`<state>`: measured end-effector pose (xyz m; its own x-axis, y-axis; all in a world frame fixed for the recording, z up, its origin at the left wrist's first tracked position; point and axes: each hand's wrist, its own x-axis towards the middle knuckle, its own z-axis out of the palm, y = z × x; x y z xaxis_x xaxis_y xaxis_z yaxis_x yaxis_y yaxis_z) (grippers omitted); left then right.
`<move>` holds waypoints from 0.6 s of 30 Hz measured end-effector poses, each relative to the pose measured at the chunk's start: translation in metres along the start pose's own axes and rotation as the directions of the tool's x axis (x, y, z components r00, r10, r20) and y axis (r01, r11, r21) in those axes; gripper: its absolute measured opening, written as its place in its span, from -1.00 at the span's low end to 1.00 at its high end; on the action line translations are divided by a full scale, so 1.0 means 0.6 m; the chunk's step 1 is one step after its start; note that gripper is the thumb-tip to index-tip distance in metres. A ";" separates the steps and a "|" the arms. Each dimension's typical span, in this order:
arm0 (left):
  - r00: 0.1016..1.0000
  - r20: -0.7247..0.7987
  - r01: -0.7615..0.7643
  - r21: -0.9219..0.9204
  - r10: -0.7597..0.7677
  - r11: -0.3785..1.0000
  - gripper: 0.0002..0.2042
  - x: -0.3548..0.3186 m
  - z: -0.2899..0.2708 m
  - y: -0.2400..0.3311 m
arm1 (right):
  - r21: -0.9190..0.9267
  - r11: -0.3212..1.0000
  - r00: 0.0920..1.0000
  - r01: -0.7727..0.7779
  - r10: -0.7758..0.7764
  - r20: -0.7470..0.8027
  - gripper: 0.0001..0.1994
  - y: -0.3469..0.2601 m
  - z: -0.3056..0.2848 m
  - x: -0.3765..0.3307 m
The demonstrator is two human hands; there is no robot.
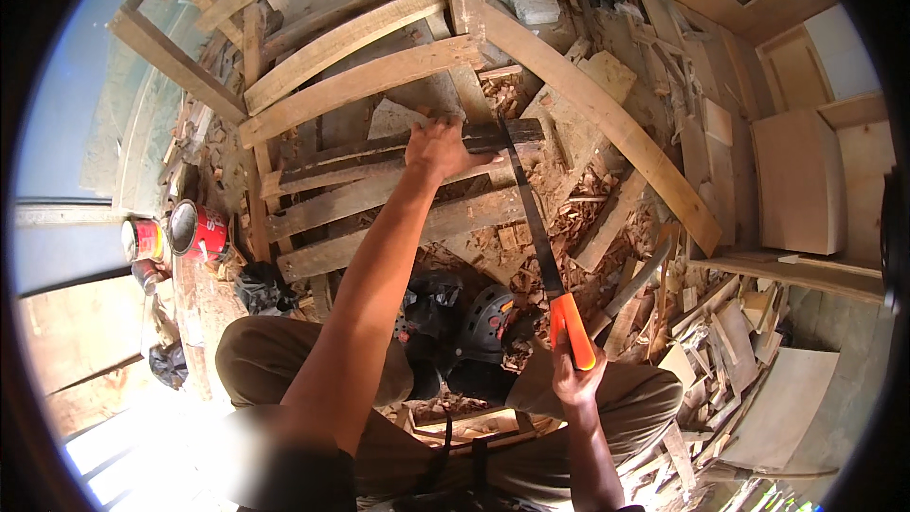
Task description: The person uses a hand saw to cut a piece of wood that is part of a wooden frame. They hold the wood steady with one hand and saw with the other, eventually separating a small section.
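Note:
My right hand [576,374] is wrapped round the orange handle of a handsaw [536,218]. Its long dark blade points away from me and meets the right end of a dark wooden slat [365,154] near the blade's tip. My left hand [438,150] presses down on that slat, a little left of the blade, thumb stretched toward the saw and fingers over the far edge. The slat belongs to a wooden frame of several crosswise boards [379,81] lying before me. Whether the blade has cut into the wood, I cannot tell.
A machete-like blade [640,283] lies right of the saw among wood chips [569,228]. A long curved plank [607,123] slants across the right. Red paint cans [201,230] stand at the left. Offcuts [730,346] pile up at right beside a wooden cabinet [801,185].

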<state>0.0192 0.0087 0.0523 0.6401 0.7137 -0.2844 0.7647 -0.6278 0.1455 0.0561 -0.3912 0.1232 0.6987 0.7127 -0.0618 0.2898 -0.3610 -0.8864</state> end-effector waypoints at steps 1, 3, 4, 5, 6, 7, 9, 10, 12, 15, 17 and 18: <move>1.000 -0.005 -0.003 -0.005 0.003 1.000 0.17 0.001 -0.001 0.002 | -0.036 0.995 0.995 0.093 -0.094 -0.031 -0.85 -0.004 -0.001 0.010; 1.000 -0.008 -0.009 -0.013 0.009 1.000 0.21 0.001 -0.002 0.006 | 0.102 0.994 0.993 -0.028 0.040 -0.114 -0.87 -0.029 0.013 0.040; 1.000 0.014 -0.013 -0.018 0.013 1.000 0.21 0.000 -0.003 0.009 | 0.092 0.996 0.997 -0.023 0.029 -0.068 -0.86 -0.035 0.015 0.061; 0.999 0.037 -0.017 -0.023 0.018 1.000 0.21 0.001 -0.005 0.011 | 0.082 0.997 0.998 -0.005 0.011 -0.068 -0.87 -0.039 0.016 0.057; 0.998 0.057 -0.018 -0.027 0.019 0.999 0.20 0.000 -0.010 0.013 | 0.074 0.997 0.998 0.015 -0.010 -0.066 -0.87 -0.046 0.017 0.055; 0.998 0.064 -0.018 -0.019 0.019 1.000 0.20 0.002 -0.012 0.015 | 0.063 0.997 0.997 0.040 -0.035 -0.066 -0.87 -0.050 0.017 0.056; 0.998 0.065 0.002 -0.008 -0.001 1.000 0.20 -0.001 -0.018 0.007 | -0.082 0.996 0.999 0.040 -0.040 0.002 -0.86 0.002 -0.014 -0.003; 0.999 0.042 0.000 0.019 0.000 1.000 0.20 -0.005 -0.010 0.003 | -0.001 0.997 0.997 -0.071 0.071 0.035 -0.81 -0.005 -0.037 -0.030; 1.000 -0.012 -0.011 0.080 0.012 0.997 0.19 -0.003 0.000 0.002 | 0.060 0.996 0.998 -0.059 0.059 -0.011 -0.79 -0.021 -0.049 -0.042; 0.979 0.190 0.109 -0.161 -0.077 0.981 0.16 0.021 -0.026 0.019 | 0.095 0.985 0.978 -0.145 0.157 -0.134 -0.82 -0.026 -0.028 -0.015; 0.981 0.189 0.078 -0.157 -0.047 0.985 0.16 0.027 -0.023 0.015 | 0.184 0.934 0.927 -0.306 0.336 -0.165 -0.75 -0.046 -0.049 0.022; 0.982 0.186 0.062 -0.156 -0.033 0.986 0.16 0.024 -0.020 0.012 | 0.127 0.938 0.937 -0.321 0.335 -0.104 -0.75 -0.057 -0.071 0.037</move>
<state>0.0349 0.0180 0.0608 0.5896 0.6636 -0.4604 0.8054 -0.5259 0.2735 0.0893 -0.3887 0.1717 0.8192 0.4843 -0.3070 -0.0359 -0.4911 -0.8703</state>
